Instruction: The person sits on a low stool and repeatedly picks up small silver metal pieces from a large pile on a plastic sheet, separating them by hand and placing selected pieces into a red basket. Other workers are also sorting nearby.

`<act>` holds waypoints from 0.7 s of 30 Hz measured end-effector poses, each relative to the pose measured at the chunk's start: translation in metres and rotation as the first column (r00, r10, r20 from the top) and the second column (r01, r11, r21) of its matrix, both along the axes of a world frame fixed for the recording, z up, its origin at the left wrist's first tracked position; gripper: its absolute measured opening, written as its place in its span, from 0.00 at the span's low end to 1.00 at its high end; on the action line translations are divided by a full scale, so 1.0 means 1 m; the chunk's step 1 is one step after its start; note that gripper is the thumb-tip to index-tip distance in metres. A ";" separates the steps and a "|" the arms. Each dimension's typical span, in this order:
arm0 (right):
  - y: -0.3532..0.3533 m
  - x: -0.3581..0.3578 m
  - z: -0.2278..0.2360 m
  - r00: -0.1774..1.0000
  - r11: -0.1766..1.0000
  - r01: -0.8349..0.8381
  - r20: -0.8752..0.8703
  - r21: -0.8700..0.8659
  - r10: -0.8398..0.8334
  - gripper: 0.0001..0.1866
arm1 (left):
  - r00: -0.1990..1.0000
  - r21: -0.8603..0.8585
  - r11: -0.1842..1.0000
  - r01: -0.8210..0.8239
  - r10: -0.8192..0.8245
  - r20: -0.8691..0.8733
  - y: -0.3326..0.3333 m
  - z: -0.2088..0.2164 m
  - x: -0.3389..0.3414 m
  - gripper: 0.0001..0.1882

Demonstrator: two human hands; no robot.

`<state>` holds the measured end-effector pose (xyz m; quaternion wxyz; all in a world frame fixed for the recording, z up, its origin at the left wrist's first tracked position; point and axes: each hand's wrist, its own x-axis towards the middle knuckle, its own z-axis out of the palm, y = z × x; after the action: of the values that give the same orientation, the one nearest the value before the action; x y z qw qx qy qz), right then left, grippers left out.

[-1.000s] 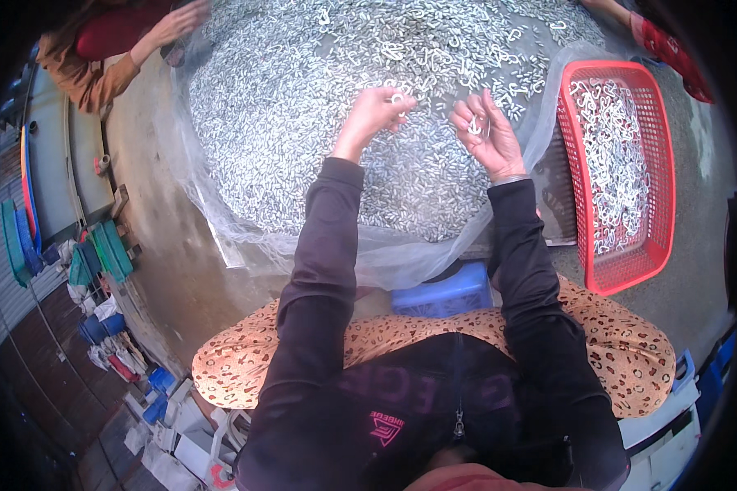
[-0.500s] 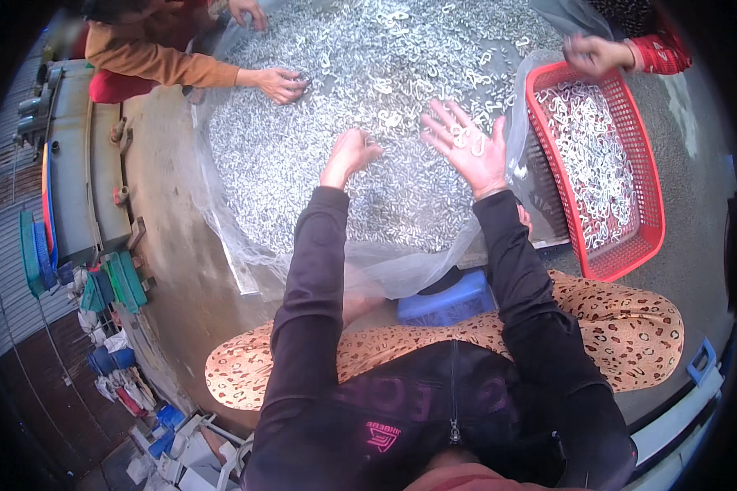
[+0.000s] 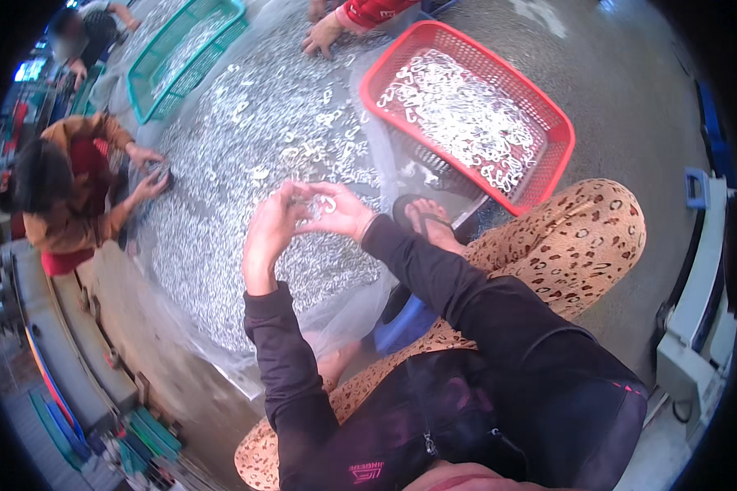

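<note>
Head view: plenty of white curls point(image 3: 458, 106) have been gathered in the red plastic basket point(image 3: 558, 155), while more are left scattered over the silvery heap point(image 3: 205, 213). One white curl point(image 3: 330, 204) is held in the right hand point(image 3: 348, 214), its grip half-curled; the left hand point(image 3: 271, 225) is brought against its fingertips, though whether anything is pinched there cannot be told. Half a second ago, the hands were held apart; now a teal basket point(image 3: 170, 96) is also revealed.

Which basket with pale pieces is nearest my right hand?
The red basket, upper right of your right hand; the green basket is farther, upper left.
</note>
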<state>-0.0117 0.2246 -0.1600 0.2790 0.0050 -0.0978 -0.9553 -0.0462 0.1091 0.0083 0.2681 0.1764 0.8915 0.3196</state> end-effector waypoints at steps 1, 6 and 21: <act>-0.003 -0.001 0.004 0.999 0.987 -0.025 -0.030 -0.160 0.020 0.19 | 0.980 -0.130 0.979 0.158 -0.172 -0.098 0.006 0.000 -0.002 0.14; 0.019 -0.021 0.026 0.959 0.982 0.049 0.268 0.181 -0.098 0.20 | 0.874 0.106 0.983 -0.148 0.180 -0.451 0.008 -0.009 -0.008 0.16; 0.256 -0.035 0.057 0.804 -0.997 0.080 -0.591 0.002 0.063 0.46 | 0.897 -0.200 0.876 -0.439 0.416 -0.148 -0.139 -0.109 -0.043 0.29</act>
<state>-0.0469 0.4806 -0.1029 -0.2938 0.1986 0.9150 -0.1923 -0.0894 -0.0303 -0.1012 0.1640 -0.0413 0.9515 0.2569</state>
